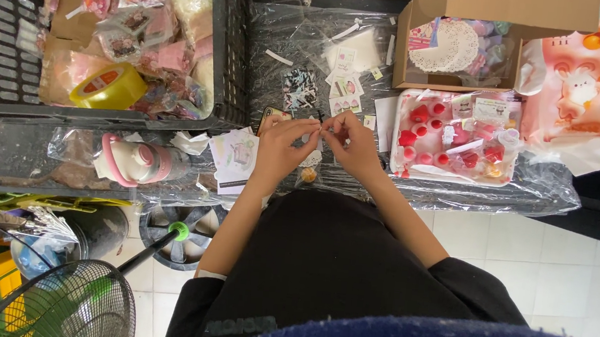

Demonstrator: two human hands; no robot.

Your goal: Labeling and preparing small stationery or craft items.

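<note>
My left hand (281, 146) and my right hand (352, 144) meet over the near edge of a plastic-covered table (306, 39). Their fingertips pinch a small clear item (320, 132) between them; it is too small to tell what it is. Small printed cards (346, 86) and stickers lie on the table just beyond the hands. A little round charm (308, 174) lies under my left wrist.
A black crate (228, 42) at the left holds packets and a yellow tape roll (109, 87). A tray of red pieces (455, 136) and a cardboard box (470, 38) stand at the right. A pink bottle (139, 160) lies at the left. A fan (70, 308) stands on the floor.
</note>
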